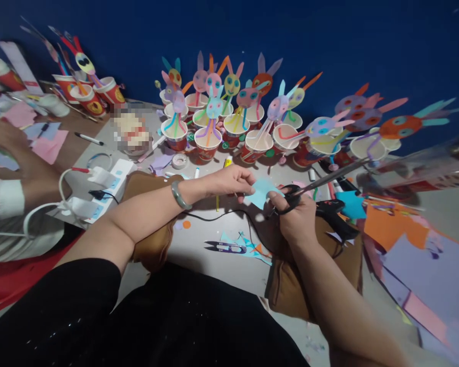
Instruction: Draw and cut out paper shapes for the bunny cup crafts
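Observation:
Between my hands, above the table, is a small light blue piece of paper (260,193). My left hand (231,183), with a bangle on its wrist, pinches the paper's left edge. My right hand (299,216) is closed around the black handles of a pair of scissors (321,179), whose blades point up and to the right, away from the paper. The right thumb also touches the paper's right edge. Below the hands, dark thread snips (225,247) lie beside light blue and orange paper scraps (254,250).
Paper cups (208,142) with rabbit-faced paper figures line the wall. A power strip (112,186) with plugs sits left, near another person's arm (42,173). A black glue gun (338,219) and coloured paper sheets (428,275) lie right. A black cable (214,216) crosses the table.

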`<state>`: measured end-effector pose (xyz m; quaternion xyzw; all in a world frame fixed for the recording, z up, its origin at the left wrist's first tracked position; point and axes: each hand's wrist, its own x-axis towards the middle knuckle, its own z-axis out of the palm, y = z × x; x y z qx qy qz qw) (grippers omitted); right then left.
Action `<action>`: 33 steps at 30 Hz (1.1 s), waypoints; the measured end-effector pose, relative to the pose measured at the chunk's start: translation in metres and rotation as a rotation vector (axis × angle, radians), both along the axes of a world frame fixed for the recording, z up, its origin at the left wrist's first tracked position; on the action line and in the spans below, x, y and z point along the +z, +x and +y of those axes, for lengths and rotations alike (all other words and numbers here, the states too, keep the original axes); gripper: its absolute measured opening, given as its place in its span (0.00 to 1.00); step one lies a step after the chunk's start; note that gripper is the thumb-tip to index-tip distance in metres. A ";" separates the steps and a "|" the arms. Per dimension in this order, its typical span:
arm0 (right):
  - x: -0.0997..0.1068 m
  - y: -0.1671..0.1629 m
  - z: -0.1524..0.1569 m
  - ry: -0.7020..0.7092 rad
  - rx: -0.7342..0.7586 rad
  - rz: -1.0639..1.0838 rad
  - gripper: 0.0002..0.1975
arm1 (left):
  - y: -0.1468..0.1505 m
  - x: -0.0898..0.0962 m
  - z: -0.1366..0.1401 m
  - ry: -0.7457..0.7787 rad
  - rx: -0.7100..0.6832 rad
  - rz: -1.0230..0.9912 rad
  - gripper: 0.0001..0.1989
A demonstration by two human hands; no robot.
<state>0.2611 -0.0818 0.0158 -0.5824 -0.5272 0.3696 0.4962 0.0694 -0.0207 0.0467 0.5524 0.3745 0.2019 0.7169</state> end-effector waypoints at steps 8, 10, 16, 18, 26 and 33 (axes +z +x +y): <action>-0.006 0.002 -0.007 0.028 0.006 -0.020 0.15 | 0.002 -0.001 -0.006 0.004 -0.002 -0.001 0.10; -0.007 0.002 -0.008 0.040 0.014 -0.029 0.15 | 0.002 -0.003 -0.006 -0.009 -0.007 -0.020 0.10; -0.002 0.000 -0.010 0.042 0.064 -0.085 0.17 | 0.002 -0.007 -0.008 -0.003 -0.046 -0.017 0.07; 0.000 0.000 -0.010 0.036 0.073 -0.093 0.17 | 0.002 -0.008 -0.008 0.009 -0.048 -0.012 0.06; -0.002 0.001 -0.011 0.048 0.046 -0.086 0.17 | 0.003 -0.007 -0.010 0.015 -0.017 -0.054 0.04; -0.001 -0.001 -0.013 0.036 0.029 -0.061 0.15 | 0.001 -0.004 -0.012 0.114 -0.052 -0.022 0.04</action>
